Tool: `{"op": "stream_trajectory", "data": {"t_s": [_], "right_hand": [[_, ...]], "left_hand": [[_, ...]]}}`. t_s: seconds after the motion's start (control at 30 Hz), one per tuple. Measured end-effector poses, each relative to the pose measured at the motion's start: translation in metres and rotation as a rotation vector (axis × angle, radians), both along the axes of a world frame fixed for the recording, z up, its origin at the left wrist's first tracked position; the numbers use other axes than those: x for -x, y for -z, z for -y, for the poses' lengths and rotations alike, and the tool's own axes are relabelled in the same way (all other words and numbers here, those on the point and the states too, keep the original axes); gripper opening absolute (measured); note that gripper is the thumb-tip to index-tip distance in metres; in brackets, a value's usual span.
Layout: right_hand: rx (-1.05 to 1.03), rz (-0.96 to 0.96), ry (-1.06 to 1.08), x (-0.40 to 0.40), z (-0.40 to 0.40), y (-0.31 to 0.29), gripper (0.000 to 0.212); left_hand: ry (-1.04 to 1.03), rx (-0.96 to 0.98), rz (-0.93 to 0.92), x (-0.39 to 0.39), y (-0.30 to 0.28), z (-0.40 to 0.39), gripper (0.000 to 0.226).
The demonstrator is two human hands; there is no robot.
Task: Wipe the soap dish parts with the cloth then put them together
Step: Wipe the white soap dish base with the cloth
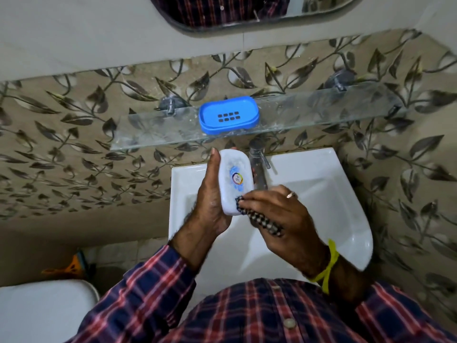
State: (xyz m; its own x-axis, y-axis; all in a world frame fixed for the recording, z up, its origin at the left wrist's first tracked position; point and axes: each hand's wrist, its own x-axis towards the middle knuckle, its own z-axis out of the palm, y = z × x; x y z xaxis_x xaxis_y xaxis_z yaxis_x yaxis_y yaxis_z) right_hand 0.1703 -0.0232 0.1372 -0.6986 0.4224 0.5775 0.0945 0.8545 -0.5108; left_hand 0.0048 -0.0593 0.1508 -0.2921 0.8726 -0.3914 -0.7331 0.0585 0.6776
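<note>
Bathroom wall tiled with a brown leaf pattern [74, 144], plain grey wall above it, one dark-framed mirror [222, 18] at top edge reflecting a plaid shirt. One white sink [333, 194] below centre, fixed to the tiled wall, one chrome tap [258, 164] at its back rim, partly hidden behind the white part. White rounded object [37, 313] at lower left, cut off by frame, cannot tell what it is; something orange [71, 266] on the floor beside it, blurred. One glass shelf [321, 110] on two metal brackets runs above the sink. Two soap dish parts: blue tray [229, 115] with eight drain slots sits on the shelf, apart from both hands; white cover [236, 179] with a round colour sticker is held over the sink, just in front of the tap. Left hand [212, 201] grips the white cover along its left edge, thumb up the side, fingers behind it. Right hand [284, 219] grips one dark checked cloth [259, 219] bunched under the fingers, cloth pressed on the lower right corner of the white cover. One ring [291, 194] on a right finger, one yellow thread [326, 266] round the right wrist. Plaid sleeves and shirt fill bottom of frame.
</note>
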Motion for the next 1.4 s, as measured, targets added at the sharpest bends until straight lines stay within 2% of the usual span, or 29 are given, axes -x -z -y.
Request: {"op": "stream_trajectory", "data": {"t_s": [0.13, 0.2, 0.3, 0.43, 0.53, 0.6, 0.73, 0.83, 0.93, 1.07, 1.13, 1.23, 1.3, 1.4], "right_hand": [[0.127, -0.049, 0.185, 0.014, -0.014, -0.005, 0.035], [0.075, -0.042, 0.125, 0.017, -0.012, -0.005, 0.037], [0.013, -0.048, 0.028, 0.004, -0.003, 0.000, 0.035], [0.118, -0.093, 0.240, 0.020, -0.015, -0.008, 0.041], [0.057, -0.075, 0.175, 0.027, -0.011, -0.010, 0.046], [0.008, -0.069, 0.123, 0.017, -0.004, -0.006, 0.041], [0.136, -0.097, 0.269, 0.024, -0.014, -0.011, 0.035], [0.090, -0.101, 0.181, 0.029, -0.011, -0.011, 0.040], [0.064, -0.073, 0.186, 0.019, -0.003, -0.002, 0.039], [0.318, -0.145, 0.445, 0.036, -0.021, -0.014, 0.025], [0.283, -0.133, 0.397, 0.047, -0.023, -0.024, 0.025], [0.094, -0.056, 0.159, 0.048, -0.020, -0.027, 0.034], [0.055, -0.016, 0.119, 0.043, -0.029, -0.026, 0.039], [0.098, 0.001, 0.108, 0.043, -0.041, -0.028, 0.032]], "left_hand": [[0.040, 0.013, 0.081, -0.005, 0.010, 0.004, 0.067], [0.059, -0.009, 0.103, -0.003, 0.004, 0.004, 0.069], [0.061, -0.001, 0.014, 0.003, -0.005, 0.003, 0.075], [0.129, 0.023, 0.002, -0.006, 0.004, 0.006, 0.068], [0.171, -0.006, 0.057, -0.007, 0.004, 0.006, 0.066], [0.158, -0.008, 0.057, -0.003, 0.002, 0.006, 0.068], [0.116, 0.000, 0.020, -0.006, 0.007, 0.006, 0.068], [0.145, 0.006, 0.046, -0.003, 0.005, 0.006, 0.070], [0.117, 0.041, -0.031, 0.003, 0.003, 0.006, 0.073], [0.118, 0.074, -0.163, -0.012, 0.010, 0.008, 0.074], [0.122, 0.051, -0.234, -0.015, 0.011, 0.010, 0.084], [0.095, 0.025, -0.328, -0.008, 0.012, 0.014, 0.094], [0.106, 0.049, -0.401, -0.005, 0.016, 0.017, 0.109], [0.121, 0.038, -0.458, -0.007, 0.021, 0.018, 0.100]]}}
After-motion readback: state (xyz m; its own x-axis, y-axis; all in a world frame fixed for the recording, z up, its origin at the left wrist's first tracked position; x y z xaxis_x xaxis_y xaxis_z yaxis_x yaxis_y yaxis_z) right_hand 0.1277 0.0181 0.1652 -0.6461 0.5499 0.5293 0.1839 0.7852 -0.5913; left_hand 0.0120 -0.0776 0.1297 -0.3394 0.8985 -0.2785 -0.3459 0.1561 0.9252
